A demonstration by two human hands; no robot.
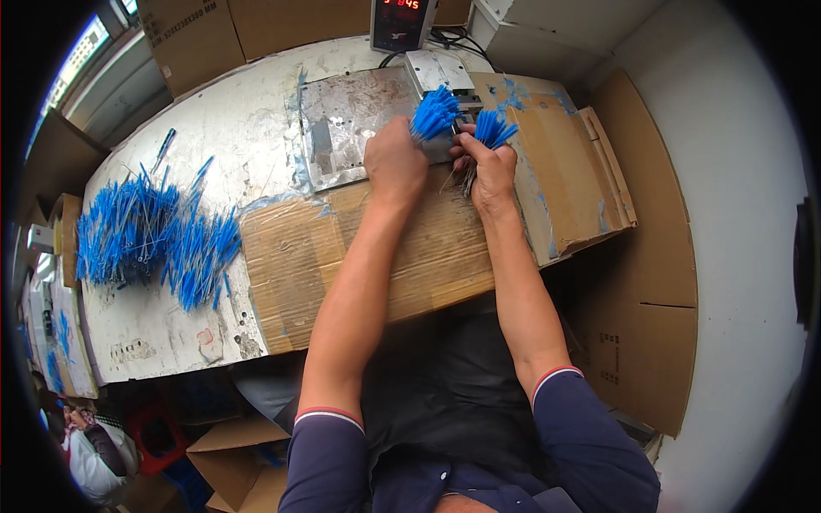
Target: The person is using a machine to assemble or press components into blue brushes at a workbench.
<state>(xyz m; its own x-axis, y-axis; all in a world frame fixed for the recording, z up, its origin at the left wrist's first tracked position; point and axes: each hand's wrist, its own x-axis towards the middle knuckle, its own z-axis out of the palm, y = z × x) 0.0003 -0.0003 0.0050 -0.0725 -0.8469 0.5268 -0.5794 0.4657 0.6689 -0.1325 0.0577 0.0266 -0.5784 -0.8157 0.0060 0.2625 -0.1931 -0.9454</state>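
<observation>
My left hand (398, 162) is closed around a bunch of thin pieces with blue ends (437, 113), which fan out at the far side of the fist. Close by on the right, my right hand (489, 167) pinches a smaller bunch of the same blue-ended pieces (494, 128). Thin grey wire-like ends hang below its fingers. Both hands are over the near edge of a metal plate (338, 111), in front of a small machine with a light metal block (438, 70). What the fingertips touch at the machine is partly hidden.
A large pile of blue-ended wires (128, 227) lies on the white worktable (162, 342) at left, with a pen (165, 147) behind it. Cardboard (299, 265) covers the table's front edge. A red digital display box (398, 24) stands behind the machine. Another person (98, 453) sits at lower left.
</observation>
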